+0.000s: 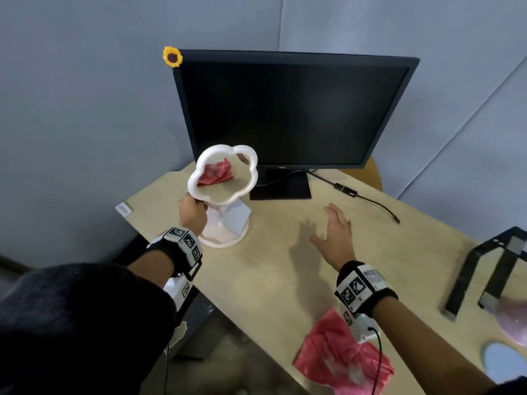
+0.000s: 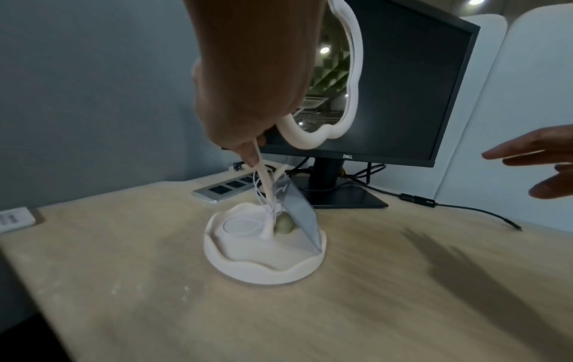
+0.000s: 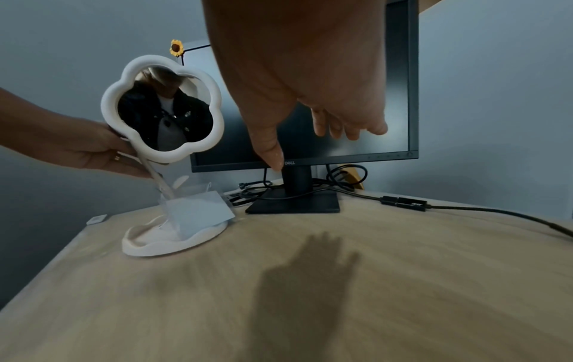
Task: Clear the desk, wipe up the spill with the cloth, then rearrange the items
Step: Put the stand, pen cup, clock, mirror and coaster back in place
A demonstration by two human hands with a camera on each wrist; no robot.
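A white flower-shaped mirror point(image 1: 225, 172) on a scalloped dish base point(image 1: 225, 238) stands at the desk's left, by the monitor. My left hand point(image 1: 192, 212) grips the mirror's lower rim and stem from behind point(image 2: 248, 137) point(image 3: 102, 151). A grey card point(image 2: 297, 210) and a small green ball point(image 2: 283, 226) lie in the base. My right hand point(image 1: 333, 229) hovers open over the desk middle, fingers spread, holding nothing point(image 3: 310, 110). A crumpled pink cloth point(image 1: 342, 354) lies at the front edge, under my right forearm.
A black Dell monitor point(image 1: 288, 109) with a sunflower clip point(image 1: 172, 56) stands at the back. A black cable with adapter point(image 1: 348, 192) trails right. A black stand point(image 1: 484, 269), a pink item point(image 1: 513, 320) and a pale blue disc point(image 1: 502, 360) sit at the right. A power strip point(image 2: 226, 189) lies behind the mirror.
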